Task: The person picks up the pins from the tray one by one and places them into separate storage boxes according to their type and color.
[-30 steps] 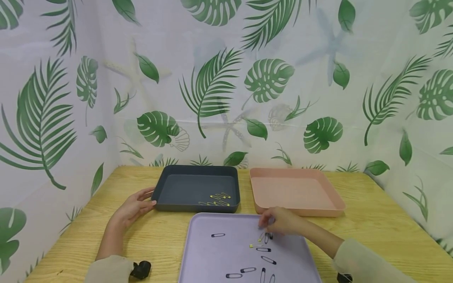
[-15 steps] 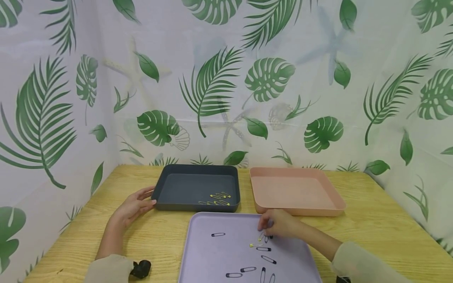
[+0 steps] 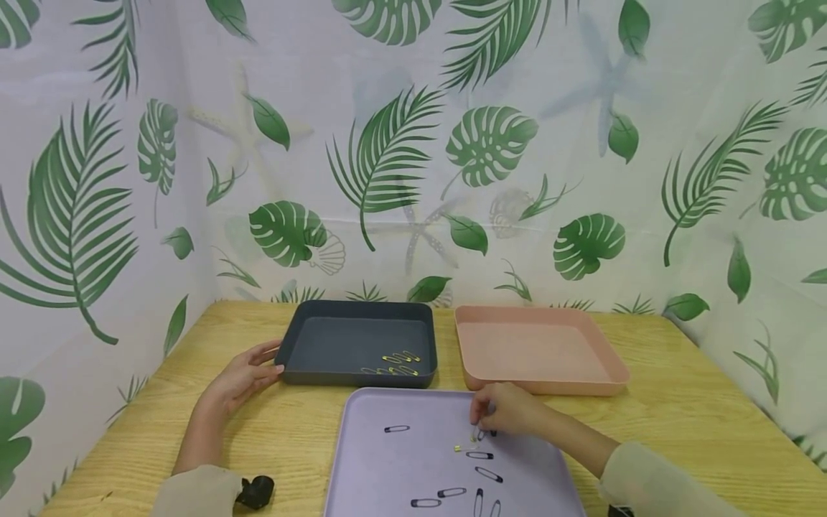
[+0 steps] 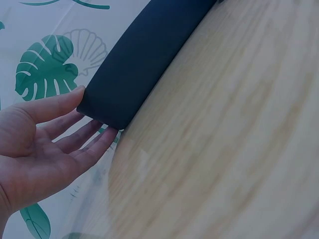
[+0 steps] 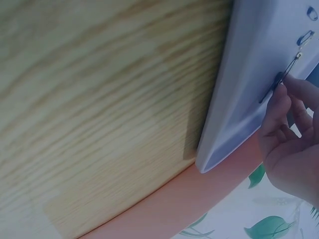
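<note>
My right hand [image 3: 510, 408] is over the far right part of the lilac tray [image 3: 388, 467]. Its thumb and fingertips pinch a yellow-headed safety pin [image 5: 291, 65], close over the tray. Near those fingertips lie black safety pins and another yellow-headed pin [image 3: 459, 449]. On the left, my left hand [image 3: 239, 380] touches the near left corner of the dark grey tray [image 3: 355, 378], thumb at the upper edge and fingers extended below it in the left wrist view. Several yellow-headed safety pins [image 3: 402, 370] lie in that tray's near right corner.
A pink tray [image 3: 543, 388] stands at the back right, beside the dark one. More black safety pins [image 3: 426, 503] are spread over the lilac tray. All trays rest on a wooden table [image 3: 291, 438], with a leaf-print sheet [image 3: 400, 179] behind and at the sides.
My right hand has dipped slightly toward the pins, and its fingertips have come together on a yellow-headed one. The left hand has stayed at the dark tray's corner.
</note>
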Demonstrator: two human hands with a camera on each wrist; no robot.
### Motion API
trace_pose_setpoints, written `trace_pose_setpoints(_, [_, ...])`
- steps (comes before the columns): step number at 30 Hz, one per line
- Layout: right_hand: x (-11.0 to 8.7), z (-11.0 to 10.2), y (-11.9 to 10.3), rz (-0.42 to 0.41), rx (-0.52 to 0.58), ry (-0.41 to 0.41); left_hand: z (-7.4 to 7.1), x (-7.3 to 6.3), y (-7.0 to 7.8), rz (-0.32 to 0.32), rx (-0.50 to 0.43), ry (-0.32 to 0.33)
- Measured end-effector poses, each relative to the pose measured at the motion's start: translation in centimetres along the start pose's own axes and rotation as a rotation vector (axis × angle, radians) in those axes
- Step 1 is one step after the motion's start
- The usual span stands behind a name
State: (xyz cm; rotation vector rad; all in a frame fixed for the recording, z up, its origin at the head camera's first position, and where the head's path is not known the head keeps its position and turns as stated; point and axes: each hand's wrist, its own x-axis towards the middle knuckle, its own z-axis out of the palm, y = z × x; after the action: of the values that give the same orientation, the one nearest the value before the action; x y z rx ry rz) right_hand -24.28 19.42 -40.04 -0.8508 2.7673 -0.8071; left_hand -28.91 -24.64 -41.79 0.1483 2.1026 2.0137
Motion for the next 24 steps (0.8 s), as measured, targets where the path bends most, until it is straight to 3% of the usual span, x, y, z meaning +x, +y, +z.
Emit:
trace_pose_setpoints(13, [0.19, 0.17, -0.07, 0.026, -0.085, 0.032, -0.18, -0.02, -0.25, 0.005, -0.001, 0.000])
trace_pose_setpoints(19, [0.08, 0.01, -0.58, 0.104, -0.082, 0.041, -0.08, 0.00, -0.18, 0.005, -0.003, -0.007])
trace_pose_setpoints(24, [-0.08, -0.29, -0.69, 0.041, -0.060, 0.029, -0.07, 0.00, -0.03, 0.005, 0.001, -0.009])
